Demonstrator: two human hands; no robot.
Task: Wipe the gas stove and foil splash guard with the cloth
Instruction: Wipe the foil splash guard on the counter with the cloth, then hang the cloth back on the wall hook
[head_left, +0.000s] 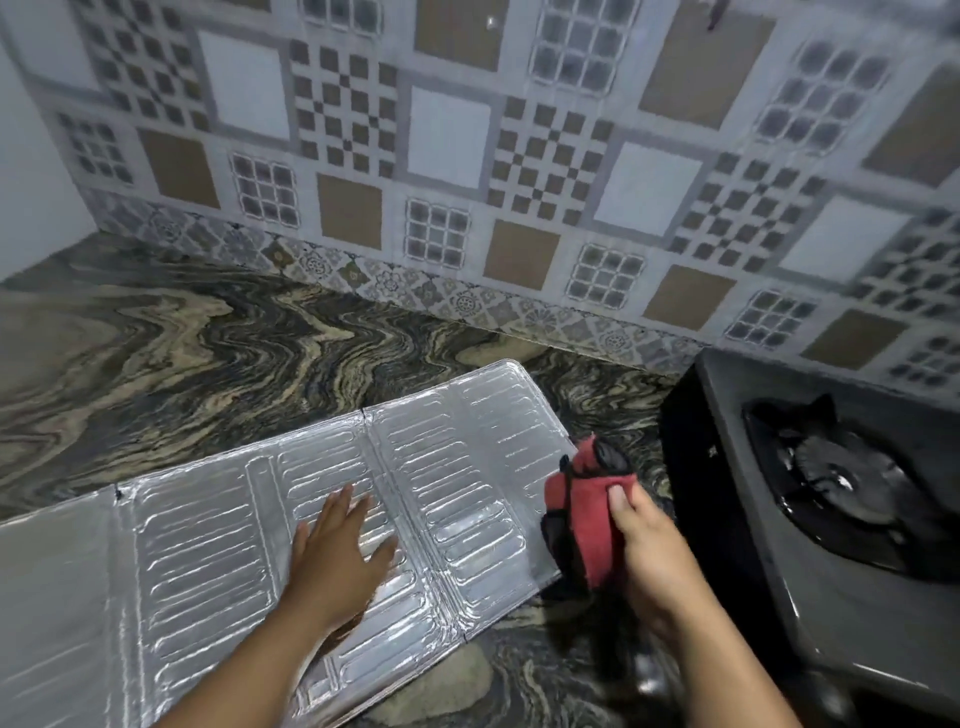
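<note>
The silver foil splash guard (457, 457) lies unfolded flat on the marble counter, its ribbed panels running from lower left to centre. My left hand (340, 551) presses flat on its middle panel with fingers spread. My right hand (652, 556) grips a bunched red cloth with dark trim (584, 514) at the guard's right edge. The gas stove (831, 545), grey with a black burner grate (852, 478), stands at the right, just beside the cloth.
The swirled dark marble counter (218, 338) stretches behind and left of the guard. A patterned tiled wall (467, 156) rises at the back. The white side wall (26, 171) closes the left corner.
</note>
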